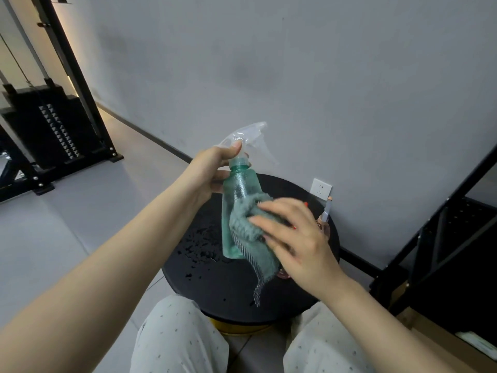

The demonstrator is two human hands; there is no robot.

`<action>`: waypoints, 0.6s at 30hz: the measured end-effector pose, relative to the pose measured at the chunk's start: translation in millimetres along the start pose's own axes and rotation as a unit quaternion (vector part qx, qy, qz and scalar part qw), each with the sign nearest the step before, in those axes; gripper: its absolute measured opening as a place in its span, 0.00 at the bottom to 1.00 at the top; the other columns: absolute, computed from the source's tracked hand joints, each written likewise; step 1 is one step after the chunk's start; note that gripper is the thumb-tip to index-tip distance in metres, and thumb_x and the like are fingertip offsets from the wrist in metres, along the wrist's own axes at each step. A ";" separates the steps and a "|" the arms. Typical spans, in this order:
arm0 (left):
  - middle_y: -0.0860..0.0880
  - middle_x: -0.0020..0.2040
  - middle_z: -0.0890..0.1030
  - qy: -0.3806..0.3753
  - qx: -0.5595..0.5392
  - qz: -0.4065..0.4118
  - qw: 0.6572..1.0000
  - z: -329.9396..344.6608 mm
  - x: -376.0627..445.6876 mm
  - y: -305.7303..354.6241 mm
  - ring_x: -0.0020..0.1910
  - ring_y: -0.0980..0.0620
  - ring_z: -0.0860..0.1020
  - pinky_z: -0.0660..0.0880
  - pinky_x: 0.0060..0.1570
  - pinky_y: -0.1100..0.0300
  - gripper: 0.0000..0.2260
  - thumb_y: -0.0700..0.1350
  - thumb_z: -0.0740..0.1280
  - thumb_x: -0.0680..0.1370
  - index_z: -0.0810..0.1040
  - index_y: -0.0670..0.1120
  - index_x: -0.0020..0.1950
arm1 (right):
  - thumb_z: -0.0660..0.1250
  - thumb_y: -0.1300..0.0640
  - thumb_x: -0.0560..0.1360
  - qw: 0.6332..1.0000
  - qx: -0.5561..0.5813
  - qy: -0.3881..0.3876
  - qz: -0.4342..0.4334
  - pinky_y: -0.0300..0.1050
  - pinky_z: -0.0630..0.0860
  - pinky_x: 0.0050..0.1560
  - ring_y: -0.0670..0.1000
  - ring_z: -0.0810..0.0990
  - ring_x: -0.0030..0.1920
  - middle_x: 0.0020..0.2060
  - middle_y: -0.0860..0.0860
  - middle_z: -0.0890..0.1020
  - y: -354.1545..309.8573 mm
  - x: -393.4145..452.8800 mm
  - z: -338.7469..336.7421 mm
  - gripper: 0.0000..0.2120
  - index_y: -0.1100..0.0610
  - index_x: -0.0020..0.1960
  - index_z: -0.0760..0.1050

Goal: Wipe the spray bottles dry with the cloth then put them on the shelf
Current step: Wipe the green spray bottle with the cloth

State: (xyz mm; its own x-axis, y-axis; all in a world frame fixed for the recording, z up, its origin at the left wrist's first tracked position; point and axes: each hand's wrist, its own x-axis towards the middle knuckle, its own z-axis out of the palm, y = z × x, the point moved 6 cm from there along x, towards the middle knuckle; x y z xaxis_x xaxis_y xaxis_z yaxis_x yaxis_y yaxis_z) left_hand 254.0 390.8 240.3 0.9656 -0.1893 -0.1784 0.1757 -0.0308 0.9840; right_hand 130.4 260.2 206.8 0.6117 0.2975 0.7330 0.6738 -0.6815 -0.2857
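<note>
Bottle: a translucent teal plastic spray bottle [238, 211] with a clear trigger head is held in the air above the bench, its long axis near upright, base down and tipped slightly, nozzle pointing up and to the right toward the wall.
Cloth: a grey-green knitted cloth [251, 224] with a fringed edge lies against the bottle's lower right side, its fringe hanging below the base.
Left hand: the left hand [212, 170] has its grip closed round the bottle's neck and shoulder, thumb on the trigger head.
Right hand: the right hand [293, 232] presses the cloth to the bottle with fingers nearly straight, its grip open.
Bench: a round black bench [215, 286] with scattered water drops on its left part sits under the bottle.
Second bottle: a pinkish clear bottle [324, 223] stands behind the right hand, mostly hidden.
Shelf: a black metal shelf [443, 238] stands at right.
Wall: a grey wall with a white socket [321, 187] just behind the bench.
</note>
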 end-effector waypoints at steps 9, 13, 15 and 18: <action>0.52 0.39 0.81 -0.026 0.006 0.010 1.000 11.0 -6.8 -1.3 0.26 0.59 0.79 0.73 0.25 0.70 0.10 0.52 0.63 0.77 0.78 0.46 0.48 | 0.60 0.62 0.77 0.999 0.026 0.012 0.040 0.42 0.69 0.64 0.51 0.72 0.62 0.60 0.47 0.73 12.7 20.2 -4.6 0.16 0.54 0.62 0.76; 0.54 0.36 0.79 -0.030 -0.006 0.008 1.000 12.8 -8.4 -1.7 0.24 0.61 0.77 0.72 0.25 0.71 0.08 0.49 0.62 0.78 0.77 0.50 0.41 | 0.62 0.64 0.76 0.982 0.100 0.064 0.149 0.26 0.64 0.61 0.32 0.69 0.59 0.57 0.43 0.74 23.5 49.0 -6.1 0.16 0.57 0.61 0.78; 0.55 0.34 0.80 -0.025 -0.020 0.010 0.999 9.8 -9.4 0.2 0.24 0.61 0.77 0.72 0.24 0.71 0.09 0.50 0.62 0.78 0.77 0.50 0.41 | 0.63 0.65 0.75 0.982 0.100 0.069 0.143 0.26 0.64 0.62 0.32 0.69 0.60 0.58 0.44 0.75 19.4 48.2 -5.2 0.16 0.57 0.61 0.78; 0.54 0.34 0.82 -0.025 -0.047 0.015 0.998 3.0 -10.5 4.6 0.26 0.59 0.79 0.73 0.23 0.69 0.10 0.52 0.62 0.78 0.78 0.49 0.43 | 0.64 0.64 0.75 0.990 0.080 0.063 0.098 0.35 0.67 0.65 0.45 0.72 0.62 0.59 0.47 0.75 10.3 26.0 -3.4 0.16 0.56 0.62 0.77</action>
State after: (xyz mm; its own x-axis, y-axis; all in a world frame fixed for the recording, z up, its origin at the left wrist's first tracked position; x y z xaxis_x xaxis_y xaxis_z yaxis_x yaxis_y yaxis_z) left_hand 244.0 389.7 246.7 0.9602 -0.2374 -0.1469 0.1672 0.0676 0.9836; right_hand 151.8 258.6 225.0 0.6872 0.0774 0.7224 0.6109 -0.5996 -0.5169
